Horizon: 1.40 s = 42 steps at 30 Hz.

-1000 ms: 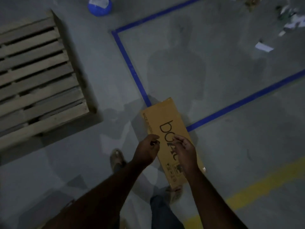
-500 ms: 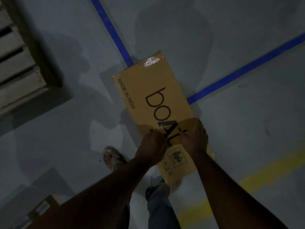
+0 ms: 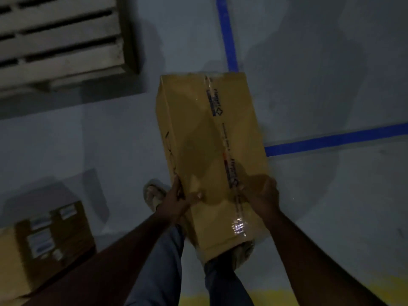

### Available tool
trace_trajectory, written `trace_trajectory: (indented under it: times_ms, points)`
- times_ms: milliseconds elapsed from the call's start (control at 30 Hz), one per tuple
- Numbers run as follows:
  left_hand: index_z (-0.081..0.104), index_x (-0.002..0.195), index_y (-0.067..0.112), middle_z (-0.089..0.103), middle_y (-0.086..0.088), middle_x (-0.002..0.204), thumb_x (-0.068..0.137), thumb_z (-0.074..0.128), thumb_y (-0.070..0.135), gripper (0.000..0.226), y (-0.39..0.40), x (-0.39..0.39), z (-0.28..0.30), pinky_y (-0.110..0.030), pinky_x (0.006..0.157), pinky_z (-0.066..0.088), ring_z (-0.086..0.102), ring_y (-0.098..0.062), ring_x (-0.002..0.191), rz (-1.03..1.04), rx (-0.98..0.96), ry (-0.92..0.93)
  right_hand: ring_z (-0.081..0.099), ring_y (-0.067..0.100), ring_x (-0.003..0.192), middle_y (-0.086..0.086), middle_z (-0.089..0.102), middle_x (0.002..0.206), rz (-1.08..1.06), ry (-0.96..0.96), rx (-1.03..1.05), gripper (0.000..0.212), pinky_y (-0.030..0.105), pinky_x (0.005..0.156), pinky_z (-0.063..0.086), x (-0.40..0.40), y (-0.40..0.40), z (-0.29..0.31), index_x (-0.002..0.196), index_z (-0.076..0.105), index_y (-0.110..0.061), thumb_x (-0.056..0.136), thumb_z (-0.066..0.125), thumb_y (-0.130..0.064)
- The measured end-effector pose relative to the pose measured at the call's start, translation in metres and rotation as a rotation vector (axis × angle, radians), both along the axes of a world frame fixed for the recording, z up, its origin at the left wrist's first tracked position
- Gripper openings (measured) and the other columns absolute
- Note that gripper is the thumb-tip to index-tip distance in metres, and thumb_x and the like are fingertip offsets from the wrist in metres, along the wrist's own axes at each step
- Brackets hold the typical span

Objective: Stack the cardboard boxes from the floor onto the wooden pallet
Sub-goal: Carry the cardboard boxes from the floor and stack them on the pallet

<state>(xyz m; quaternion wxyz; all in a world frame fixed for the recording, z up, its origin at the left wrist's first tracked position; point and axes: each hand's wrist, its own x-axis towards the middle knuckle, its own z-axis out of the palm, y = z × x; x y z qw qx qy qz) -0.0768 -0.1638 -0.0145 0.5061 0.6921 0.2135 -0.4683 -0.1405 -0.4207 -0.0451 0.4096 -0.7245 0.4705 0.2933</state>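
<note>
The long cardboard box [image 3: 209,155] is sitting between the two hands, most of its length reaching away from them toward the wooden pallet [image 3: 61,40], which is lying up and to the left of the box. The left hand [image 3: 176,200] is gripping the box's left edge near its close end, fingers running up the side and thumb pressing on the taped top face. The right hand [image 3: 260,195] is clasping the right edge, fingers curling over onto the top beside the clear tape strip [image 3: 223,140]. The box's long axis is pointing away from the person, tilting slightly left at its far end. Blue floor tape [image 3: 335,138] is running just right of the box. A second carton [image 3: 44,241] is lying on the floor, well left of the box.
</note>
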Motion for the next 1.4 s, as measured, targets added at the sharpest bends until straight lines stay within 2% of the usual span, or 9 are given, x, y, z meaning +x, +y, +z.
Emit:
trace_trajectory:
  times_ms: [100, 167, 333, 500, 733, 867, 1000, 1133, 1400]
  points:
    - [0.010, 0.158, 0.047, 0.040, 0.016, 0.158, 0.069, 0.082, 0.068, 0.116, 0.019, -0.014, -0.020, -0.048, 0.114, 0.043, 0.048, -0.016, 0.139, 0.050, 0.049, -0.007, 0.036, 0.040, 0.146, 0.011, 0.035, 0.162, 0.118, 0.192, -0.071, 0.140, 0.057, 0.117, 0.028, 0.007, -0.002, -0.012, 0.163, 0.010, -0.022, 0.057, 0.078, -0.083]
    - [0.021, 0.157, 0.042, 0.050, 0.013, 0.151, 0.067, 0.083, 0.070, 0.113, 0.032, -0.028, -0.034, -0.048, 0.109, 0.048, 0.054, -0.017, 0.134, 0.119, 0.089, -0.043, 0.044, 0.037, 0.140, 0.009, 0.045, 0.156, 0.165, 0.224, -0.007, 0.124, 0.054, 0.115, 0.031, 0.005, -0.001, -0.013, 0.159, 0.025, -0.028, 0.060, 0.078, -0.082]
    - [0.042, 0.147, 0.035, 0.062, 0.009, 0.138, 0.075, 0.090, 0.041, 0.086, 0.062, -0.039, -0.017, -0.050, 0.101, 0.054, 0.064, -0.018, 0.121, 0.304, 0.041, -0.081, 0.059, 0.022, 0.118, -0.006, 0.058, 0.132, 0.057, -0.096, 0.140, 0.090, 0.040, 0.101, 0.049, 0.005, 0.019, 0.015, 0.148, 0.042, -0.025, 0.075, 0.088, -0.049]
    - [0.037, 0.149, 0.043, 0.062, 0.009, 0.135, 0.082, 0.084, 0.035, 0.082, 0.106, 0.014, 0.080, -0.040, 0.088, 0.061, 0.068, -0.016, 0.114, 0.316, -0.002, -0.199, 0.067, 0.011, 0.110, -0.017, 0.066, 0.120, 0.063, -0.283, 0.190, 0.067, 0.043, 0.100, 0.055, 0.044, 0.051, 0.109, 0.133, 0.050, -0.037, 0.078, 0.089, -0.035]
    - [0.045, 0.138, 0.044, 0.069, 0.009, 0.115, 0.087, 0.078, 0.026, 0.064, 0.209, 0.096, 0.295, -0.022, 0.067, 0.060, 0.073, -0.008, 0.094, 0.395, -0.021, -0.288, 0.070, 0.007, 0.110, -0.017, 0.068, 0.126, 0.122, -0.437, 0.297, 0.071, 0.038, 0.092, 0.058, 0.146, 0.146, 0.324, 0.142, 0.048, -0.032, 0.082, 0.087, -0.022]
    - [0.054, 0.137, 0.041, 0.072, 0.001, 0.121, 0.072, 0.089, 0.042, 0.074, 0.280, 0.133, 0.392, -0.047, 0.085, 0.061, 0.073, -0.022, 0.105, 0.526, -0.036, -0.301, 0.067, 0.008, 0.112, -0.009, 0.065, 0.131, 0.191, -0.494, 0.346, 0.074, 0.032, 0.087, 0.057, 0.206, 0.218, 0.422, 0.142, 0.046, -0.035, 0.082, 0.087, -0.027]
    - [0.061, 0.131, 0.025, 0.075, -0.005, 0.118, 0.065, 0.093, 0.044, 0.076, 0.345, 0.169, 0.462, -0.048, 0.086, 0.061, 0.075, -0.025, 0.102, 0.583, -0.045, -0.351, 0.069, 0.009, 0.114, -0.010, 0.068, 0.134, 0.263, -0.573, 0.382, 0.092, 0.037, 0.093, 0.057, 0.262, 0.273, 0.493, 0.144, 0.046, -0.037, 0.064, 0.089, -0.049]
    - [0.062, 0.126, 0.022, 0.076, -0.004, 0.112, 0.080, 0.084, 0.029, 0.052, 0.397, 0.210, 0.508, -0.031, 0.070, 0.062, 0.076, -0.018, 0.092, 0.610, -0.031, -0.430, 0.068, 0.012, 0.118, -0.012, 0.067, 0.134, 0.340, -0.653, 0.448, 0.088, 0.045, 0.095, 0.058, 0.319, 0.326, 0.544, 0.142, 0.044, -0.039, 0.068, 0.090, -0.046]
    - [0.058, 0.131, 0.021, 0.075, -0.004, 0.112, 0.077, 0.086, 0.030, 0.062, 0.490, 0.328, 0.511, -0.034, 0.072, 0.062, 0.076, -0.019, 0.093, 0.632, -0.028, -0.479, 0.067, 0.026, 0.118, -0.006, 0.060, 0.138, 0.430, -0.604, 0.583, 0.104, 0.054, 0.093, 0.060, 0.428, 0.421, 0.546, 0.146, 0.032, -0.062, 0.064, 0.094, -0.045]
